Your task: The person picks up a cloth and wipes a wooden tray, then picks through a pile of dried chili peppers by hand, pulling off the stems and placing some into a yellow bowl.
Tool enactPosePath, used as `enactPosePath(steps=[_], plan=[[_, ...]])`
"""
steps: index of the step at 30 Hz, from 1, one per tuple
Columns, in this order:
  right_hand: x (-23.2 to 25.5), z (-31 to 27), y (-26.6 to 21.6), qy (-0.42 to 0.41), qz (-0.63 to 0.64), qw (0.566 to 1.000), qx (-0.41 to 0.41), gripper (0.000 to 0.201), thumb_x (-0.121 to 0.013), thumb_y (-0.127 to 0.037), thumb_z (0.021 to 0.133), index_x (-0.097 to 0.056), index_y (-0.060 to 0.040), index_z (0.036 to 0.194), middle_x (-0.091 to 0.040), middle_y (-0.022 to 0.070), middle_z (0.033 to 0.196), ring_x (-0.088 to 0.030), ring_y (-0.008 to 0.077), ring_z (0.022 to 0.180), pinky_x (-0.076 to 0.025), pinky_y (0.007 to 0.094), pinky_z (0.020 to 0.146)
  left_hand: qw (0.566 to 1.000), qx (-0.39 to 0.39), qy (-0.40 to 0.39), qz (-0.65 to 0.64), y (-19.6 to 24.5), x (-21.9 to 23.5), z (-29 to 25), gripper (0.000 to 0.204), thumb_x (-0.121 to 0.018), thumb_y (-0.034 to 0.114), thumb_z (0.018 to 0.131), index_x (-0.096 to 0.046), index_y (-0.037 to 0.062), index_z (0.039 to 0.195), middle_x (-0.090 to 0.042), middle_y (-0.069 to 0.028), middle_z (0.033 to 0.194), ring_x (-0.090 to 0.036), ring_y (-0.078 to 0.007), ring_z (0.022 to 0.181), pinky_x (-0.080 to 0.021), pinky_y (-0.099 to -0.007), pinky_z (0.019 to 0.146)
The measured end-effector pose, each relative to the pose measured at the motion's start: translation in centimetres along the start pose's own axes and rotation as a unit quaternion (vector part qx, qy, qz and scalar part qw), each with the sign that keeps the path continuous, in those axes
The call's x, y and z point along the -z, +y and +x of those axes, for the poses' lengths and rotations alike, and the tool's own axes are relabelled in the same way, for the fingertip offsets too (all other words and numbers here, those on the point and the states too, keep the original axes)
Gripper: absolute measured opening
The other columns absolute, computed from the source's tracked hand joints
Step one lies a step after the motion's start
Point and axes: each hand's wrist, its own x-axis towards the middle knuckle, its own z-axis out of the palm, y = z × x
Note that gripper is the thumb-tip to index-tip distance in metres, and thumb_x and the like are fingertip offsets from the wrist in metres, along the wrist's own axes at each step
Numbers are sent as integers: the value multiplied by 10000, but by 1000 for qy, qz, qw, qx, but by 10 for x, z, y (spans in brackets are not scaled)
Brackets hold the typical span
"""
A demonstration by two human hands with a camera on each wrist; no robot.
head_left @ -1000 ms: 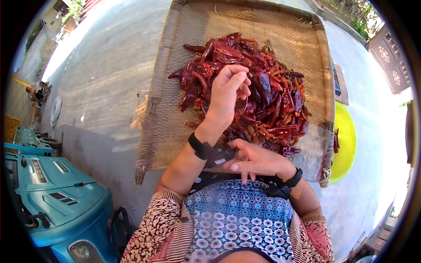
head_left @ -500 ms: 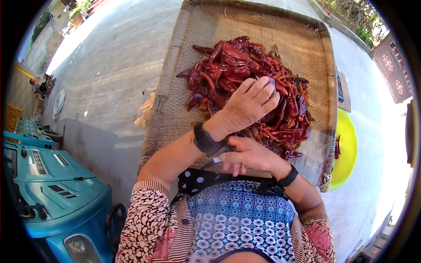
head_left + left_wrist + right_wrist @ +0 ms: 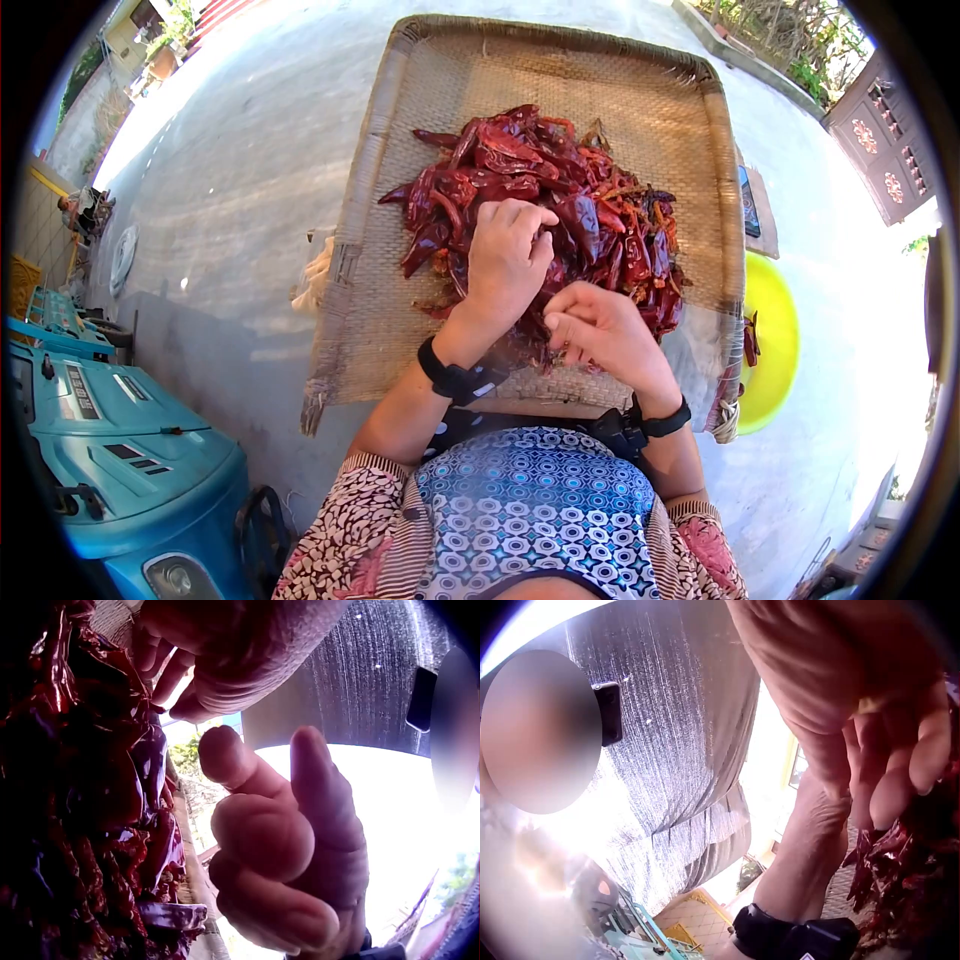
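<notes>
Dark red dried peppers [image 3: 500, 150] lie heaped on a woven tray [image 3: 620, 80]. Over the middle of the heap is the left hand [image 3: 507, 262], its fingers loosely bent. Lower and to its right, above the near side of the heap, the right hand [image 3: 608, 335] has bent fingers, with thumb and index close together. In the left wrist view the right hand [image 3: 285, 840] shows nothing in its grasp, and the left hand [image 3: 225, 652] hangs beside the peppers [image 3: 112, 772]. The right hand [image 3: 847, 675] partly hides the left hand in the right wrist view.
A yellow basin [image 3: 775, 345] with a few red peppers stands right of the tray. Behind it lies a dark flat device [image 3: 748, 205] on a board. At the left are a teal vehicle [image 3: 130, 450] and, farther back, a seated person [image 3: 85, 212].
The left hand has drawn back leftward from the right part of the heap and turned. The right hand has moved up and right, away from the left wrist.
</notes>
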Motion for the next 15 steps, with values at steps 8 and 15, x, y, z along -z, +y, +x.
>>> enactPosePath(steps=[8,15], plan=[[26,41,9,351,-469,799,139,245,-704,-230,822,-571,-89,973,-586,79,877,-621,297,757,-485,407,632,965,146,-20,-216,3,3,-9,193,-621,29,876,-613,50,1068,-606,-22,958,-558,-84,783,-483,-228,700],[27,44,15,304,-342,877,145,198,-699,-187,818,-576,-94,942,-626,72,863,-620,237,713,-482,369,635,943,189,-58,-268,3,11,-12,319,-638,114,919,-560,51,1222,-551,-10,920,-528,-53,733,-464,-203,648]])
